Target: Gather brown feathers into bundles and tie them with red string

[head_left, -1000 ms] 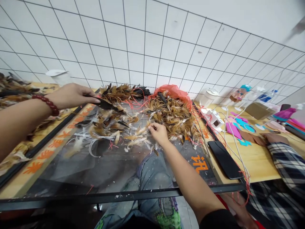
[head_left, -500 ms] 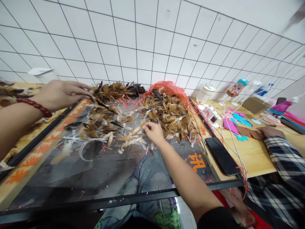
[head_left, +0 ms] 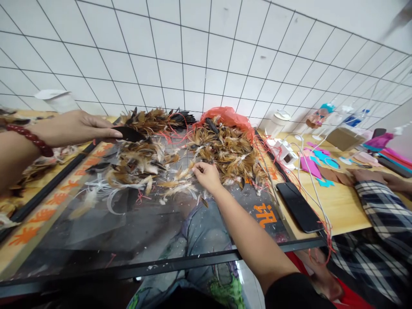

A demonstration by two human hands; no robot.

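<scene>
Thumb and fingers of my left hand (head_left: 88, 128) pinch a dark feather (head_left: 128, 134) above the left side of the glass tabletop. Below it lies a loose heap of brown and cream feathers (head_left: 137, 161). My right hand (head_left: 207, 176) is closed in a pinch at mid-table, its fingertips on a pale feather (head_left: 186, 171). More pale feathers (head_left: 180, 189) lie just in front of these fingers. Behind and right of the hand is a larger pile of brown feathers (head_left: 227, 150), partly inside a red plastic bag (head_left: 228, 116).
Bundled brown feathers (head_left: 146, 120) lie along the tiled wall. White strips (head_left: 112, 197) and red strings (head_left: 141, 196) are scattered in front. At right are a phone (head_left: 299, 208), cables, a white cup (head_left: 280, 122) and another person's hand (head_left: 367, 176) among coloured pieces.
My left hand has shifted slightly left and down, and the dark feather in it is now turned broadside. My right hand stays nearly in place. The other person's second hand shows at far right.
</scene>
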